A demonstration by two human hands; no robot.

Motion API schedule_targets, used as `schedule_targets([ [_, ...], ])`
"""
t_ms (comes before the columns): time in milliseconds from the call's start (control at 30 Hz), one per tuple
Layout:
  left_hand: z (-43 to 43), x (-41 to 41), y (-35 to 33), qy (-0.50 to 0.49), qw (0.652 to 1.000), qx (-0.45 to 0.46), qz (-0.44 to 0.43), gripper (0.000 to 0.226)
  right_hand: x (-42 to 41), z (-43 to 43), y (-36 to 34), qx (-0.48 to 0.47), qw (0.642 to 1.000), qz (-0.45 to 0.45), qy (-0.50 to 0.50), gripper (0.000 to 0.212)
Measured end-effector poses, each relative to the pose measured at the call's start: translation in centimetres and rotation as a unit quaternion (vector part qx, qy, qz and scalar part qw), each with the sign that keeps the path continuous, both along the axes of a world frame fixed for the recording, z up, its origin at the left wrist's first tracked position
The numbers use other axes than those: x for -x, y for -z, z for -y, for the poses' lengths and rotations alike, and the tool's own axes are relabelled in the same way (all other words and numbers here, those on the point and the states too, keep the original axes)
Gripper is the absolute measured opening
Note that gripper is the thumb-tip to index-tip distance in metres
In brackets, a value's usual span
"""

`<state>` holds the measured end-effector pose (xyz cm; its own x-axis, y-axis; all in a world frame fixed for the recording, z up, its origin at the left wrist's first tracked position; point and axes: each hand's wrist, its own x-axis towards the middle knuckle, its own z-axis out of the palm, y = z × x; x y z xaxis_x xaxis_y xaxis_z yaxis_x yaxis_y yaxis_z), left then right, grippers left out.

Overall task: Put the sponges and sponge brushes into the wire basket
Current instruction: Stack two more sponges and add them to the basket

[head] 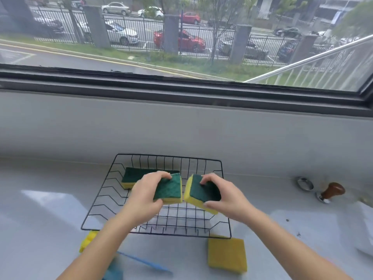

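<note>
foam-soft, near-weightless sponges: left hand [146, 196] and right hand [226, 199] each pinch one by its edges above the wire basket [96, 207], so light side grips should hold.

Grey counter [50, 199] w/ wire basket [121, 158], yellow sponge [227, 255], blue brush [145, 261], tamper [331, 193].

Two green-topped yellow sponges [168, 189] [202, 191] are held over the black wire basket [101, 199], a third sponge [131, 177] inside.
</note>
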<state>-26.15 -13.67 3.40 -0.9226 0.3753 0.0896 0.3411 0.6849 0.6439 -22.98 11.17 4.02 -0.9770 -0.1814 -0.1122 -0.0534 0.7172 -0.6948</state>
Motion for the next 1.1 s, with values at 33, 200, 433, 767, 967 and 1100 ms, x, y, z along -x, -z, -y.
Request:
schedule_targets([
  [33,-0.7,1.5,0.2,-0.002,1.0,0.01,-0.004,0.061,1.6,-0.1,0.5,-0.018,1.0,-0.007,-0.001,0.048],
  [200,-2.7,5.6,2.2,-0.002,0.998,0.062,-0.031,0.058,7.3,-0.3,3.7,-0.126,0.991,-0.006,-0.051,0.049],
  [433,-1.5,7.0,5.1,-0.009,0.997,0.075,-0.008,0.058,10.3,0.8,7.9,-0.221,0.968,-0.04,-0.108,0.048],
  [767,-3.2,8.0,5.7,0.022,0.997,0.071,0.025,0.06,11.2,0.5,7.1,-0.207,0.976,0.01,-0.063,0.051],
  [967,-5.8,7.4,5.5,0.017,0.996,0.049,0.067,0.063,10.1,-0.4,1.9,-0.047,0.997,0.0,-0.053,0.055],
  [1100,-9.0,7.9,5.0,0.036,0.997,0.048,0.045,0.065,9.2,-0.2,3.2,-0.152,0.985,-0.052,-0.068,0.062],
])
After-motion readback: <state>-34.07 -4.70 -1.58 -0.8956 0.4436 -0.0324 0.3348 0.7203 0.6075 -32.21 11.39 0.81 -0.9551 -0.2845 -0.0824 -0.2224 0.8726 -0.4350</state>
